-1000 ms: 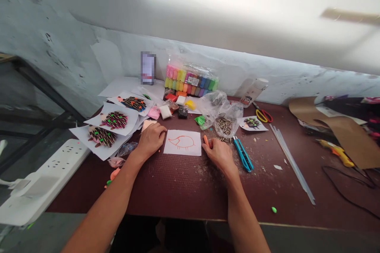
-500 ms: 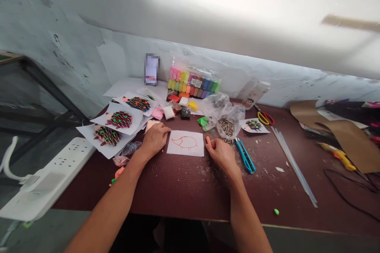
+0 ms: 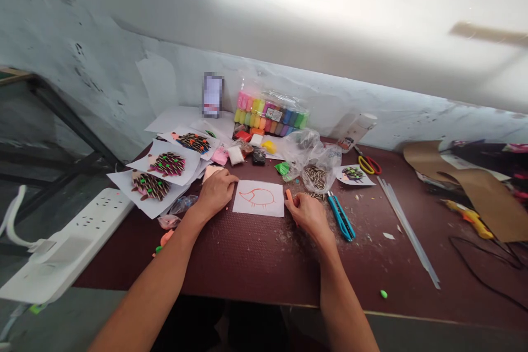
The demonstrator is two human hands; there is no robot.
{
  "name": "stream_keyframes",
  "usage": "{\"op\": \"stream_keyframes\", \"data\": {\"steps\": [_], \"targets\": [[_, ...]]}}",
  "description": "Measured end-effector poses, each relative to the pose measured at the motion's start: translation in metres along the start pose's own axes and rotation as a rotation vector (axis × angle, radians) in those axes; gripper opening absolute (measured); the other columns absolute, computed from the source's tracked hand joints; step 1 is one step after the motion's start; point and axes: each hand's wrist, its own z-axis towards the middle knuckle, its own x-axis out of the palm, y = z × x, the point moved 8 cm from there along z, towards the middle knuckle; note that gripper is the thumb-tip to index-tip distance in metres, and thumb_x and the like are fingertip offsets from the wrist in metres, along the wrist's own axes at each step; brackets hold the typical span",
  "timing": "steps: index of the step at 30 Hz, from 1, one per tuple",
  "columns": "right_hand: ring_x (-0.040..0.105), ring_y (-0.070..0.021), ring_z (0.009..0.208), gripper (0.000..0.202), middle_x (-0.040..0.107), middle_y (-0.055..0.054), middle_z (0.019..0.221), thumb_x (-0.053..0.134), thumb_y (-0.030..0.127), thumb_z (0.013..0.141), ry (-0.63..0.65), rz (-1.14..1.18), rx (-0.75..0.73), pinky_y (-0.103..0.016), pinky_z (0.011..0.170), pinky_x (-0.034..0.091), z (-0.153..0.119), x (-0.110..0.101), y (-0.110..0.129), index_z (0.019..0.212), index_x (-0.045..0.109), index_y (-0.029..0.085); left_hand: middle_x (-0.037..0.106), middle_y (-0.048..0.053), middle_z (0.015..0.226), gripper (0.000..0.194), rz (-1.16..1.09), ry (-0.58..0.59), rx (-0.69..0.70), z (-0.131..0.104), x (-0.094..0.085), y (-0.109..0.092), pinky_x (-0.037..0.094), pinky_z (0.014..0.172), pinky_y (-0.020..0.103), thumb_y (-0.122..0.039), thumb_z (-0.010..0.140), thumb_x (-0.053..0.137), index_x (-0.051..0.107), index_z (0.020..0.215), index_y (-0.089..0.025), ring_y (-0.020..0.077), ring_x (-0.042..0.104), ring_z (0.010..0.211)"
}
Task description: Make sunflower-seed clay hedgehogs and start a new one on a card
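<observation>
A small white sheet of paper [image 3: 259,208] lies on the table, bearing an orange outline of a hedgehog-like animal with short legs and a pointed snout. My left hand [image 3: 218,191] rests on the table at the sheet's left edge, index finger stretched toward its upper corner. Behind that hand, a pale peach block [image 3: 209,172] is partly covered. To the right of the sheet, my right hand [image 3: 308,210] is closed around an orange marker [image 3: 289,197], whose end pokes out by the thumb. A blue utility knife [image 3: 341,217] lies just beyond the right hand.
Finished hedgehog pictures [image 3: 167,165] are stacked at left, near a white power strip [image 3: 93,220]. Coloured clay packs [image 3: 272,115], a plastic bag of brown spikes [image 3: 317,177], and scissors [image 3: 369,164] lie at the back. Clear glue sticks [image 3: 408,231] and a yellow glue gun [image 3: 470,217] are at right.
The view has shifted very slightly. Both hands, the sheet and the orange marker hold the same places.
</observation>
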Motion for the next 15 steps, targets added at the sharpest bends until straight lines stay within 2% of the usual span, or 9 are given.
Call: {"op": "stream_keyframes", "data": {"steps": [4,8,12,15], "targets": [[0.063,-0.0173,0.074,0.035,0.074,-0.007,0.081,0.054,0.047,0.097,0.007,0.035,0.002,-0.027,0.059,0.025,-0.001,-0.001,-0.001,0.082,0.069,0.018,0.068,0.010,0.088,0.031,0.009,-0.014,0.000,0.000,0.000,-0.001,0.051,0.084,0.039,-0.017,0.090,0.048,0.078,0.095,-0.020,0.0252,0.062,0.091],[0.063,-0.0171,0.070,0.048,0.072,-0.007,0.073,0.042,0.051,0.103,-0.006,0.071,0.020,-0.027,0.061,0.027,-0.001,-0.003,-0.002,0.080,0.069,0.018,0.068,0.008,0.091,0.030,-0.081,-0.103,-0.030,0.000,-0.009,0.002,0.051,0.082,0.036,-0.019,0.092,0.046,0.076,0.095,-0.021,0.0224,0.062,0.090],[0.067,-0.0189,0.078,0.044,0.076,-0.011,0.088,0.042,0.047,0.104,-0.056,0.018,0.027,-0.028,0.061,0.026,0.001,-0.006,-0.003,0.087,0.070,0.017,0.069,0.008,0.093,0.029,-0.160,-0.206,-0.055,-0.001,-0.020,0.005,0.051,0.084,0.036,-0.021,0.094,0.046,0.075,0.097,-0.020,0.0220,0.062,0.091],[0.068,-0.0197,0.081,0.042,0.076,-0.011,0.092,0.043,0.045,0.104,-0.066,0.010,0.025,-0.029,0.061,0.026,0.002,-0.006,-0.003,0.089,0.071,0.017,0.069,0.008,0.093,0.028,-0.170,-0.209,-0.060,-0.001,-0.020,0.005,0.050,0.087,0.038,-0.020,0.094,0.047,0.075,0.095,-0.019,0.0220,0.063,0.090]]}}
